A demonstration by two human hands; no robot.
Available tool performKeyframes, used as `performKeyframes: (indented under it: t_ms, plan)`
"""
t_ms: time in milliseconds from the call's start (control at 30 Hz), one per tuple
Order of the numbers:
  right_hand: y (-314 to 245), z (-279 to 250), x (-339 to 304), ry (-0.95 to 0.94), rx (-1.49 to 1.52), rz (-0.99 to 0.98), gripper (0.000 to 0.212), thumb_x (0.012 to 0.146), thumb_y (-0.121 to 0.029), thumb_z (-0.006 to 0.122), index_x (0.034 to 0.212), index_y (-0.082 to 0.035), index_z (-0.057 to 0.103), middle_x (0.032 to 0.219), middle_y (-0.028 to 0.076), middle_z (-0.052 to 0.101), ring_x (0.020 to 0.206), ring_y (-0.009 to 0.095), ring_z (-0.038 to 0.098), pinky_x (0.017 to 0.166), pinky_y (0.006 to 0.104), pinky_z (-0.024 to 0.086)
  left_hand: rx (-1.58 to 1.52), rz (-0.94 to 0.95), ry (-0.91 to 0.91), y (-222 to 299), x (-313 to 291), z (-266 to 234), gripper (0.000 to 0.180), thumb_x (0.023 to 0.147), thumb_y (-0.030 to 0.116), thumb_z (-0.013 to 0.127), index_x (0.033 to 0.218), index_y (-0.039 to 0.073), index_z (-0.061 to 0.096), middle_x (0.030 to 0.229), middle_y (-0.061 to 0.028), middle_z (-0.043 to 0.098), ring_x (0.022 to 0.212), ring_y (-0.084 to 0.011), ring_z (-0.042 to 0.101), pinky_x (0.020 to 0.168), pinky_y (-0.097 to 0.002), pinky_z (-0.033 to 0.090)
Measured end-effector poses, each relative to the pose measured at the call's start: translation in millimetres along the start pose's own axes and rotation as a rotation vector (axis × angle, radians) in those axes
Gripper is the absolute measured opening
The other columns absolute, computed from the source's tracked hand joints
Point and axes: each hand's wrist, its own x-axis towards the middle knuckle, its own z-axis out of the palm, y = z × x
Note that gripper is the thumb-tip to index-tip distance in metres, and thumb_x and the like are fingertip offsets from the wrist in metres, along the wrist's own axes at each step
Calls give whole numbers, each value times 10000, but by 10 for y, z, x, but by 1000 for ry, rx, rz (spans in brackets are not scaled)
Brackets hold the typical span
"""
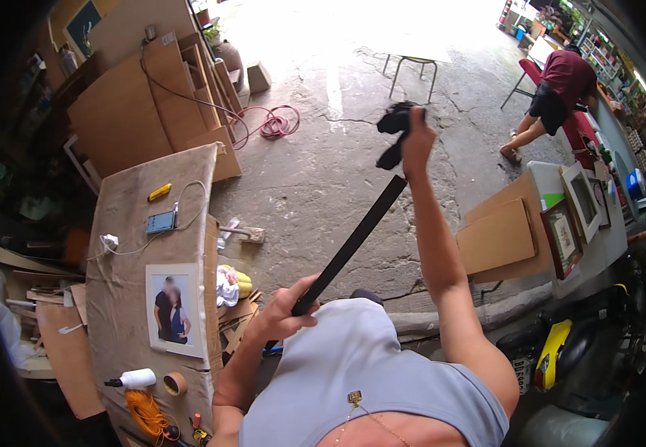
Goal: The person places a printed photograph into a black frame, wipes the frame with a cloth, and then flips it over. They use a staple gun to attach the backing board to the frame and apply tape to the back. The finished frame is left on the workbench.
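Grips black bar point(349, 247) toward its near end in curled left hand point(283, 313), right of table point(119, 195), slanting it near-left to far-right. Clutches black cloth point(393, 124) in clenched right hand point(417, 143) by bar's far end.

The cloth-covered table point(118, 298) carries a yellow tool point(159, 192) toward its far edge, a framed photo point(174, 309) by the right edge, orange cord point(144, 414) toward the near end.

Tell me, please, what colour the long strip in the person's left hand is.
The strip is black, seen best in the head view.
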Motion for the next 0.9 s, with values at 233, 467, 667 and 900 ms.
performKeyframes:
  t_ms: [233, 467, 667, 900]
  plan:
    - [-668, -394, -537, -338, 164, -353, 453, 1007, -394, 492, 962, 8, 696, 774, 73, 668, 653, 136, 572, 611, 310, 433, -41, 50, 81, -113, -237, 23, 828, 699, -34, 718, 1451, 38, 379, 723, -35, 551, 662, -111, 524, 631, -269, 455]
    - [-682, 210, -1201, -626, 89, -667, 340, 941, -213, 556, 661, -22, 536, 591, 119, 523, 555, 256, 523, 560, 378, 395, 208, 146, 300, 70, -47, 128, 571, 831, 114, 742, 1321, 25, 464, 730, -16, 584, 609, -98, 552, 560, -256, 455]
    - [-514, 610, -1441, -381, 176, -949, 148, 785, -118, 675, 710, -32, 580, 640, 113, 577, 612, 288, 584, 602, 434, 418, -8, 118, 708, 395, 178, 92, 194, 864, 63, 682, 904, 65, 492, 593, 29, 509, 498, -18, 430, 433, -221, 322]
    - [-647, 758, -1956, -439, 208, -832, 114, 652, -121, 658, 675, -67, 560, 703, 107, 576, 632, 292, 561, 673, 387, 442, -188, 159, 707, 157, 157, 15, 264, 802, 67, 703, 965, 41, 498, 712, 19, 576, 534, -40, 494, 484, -206, 399]
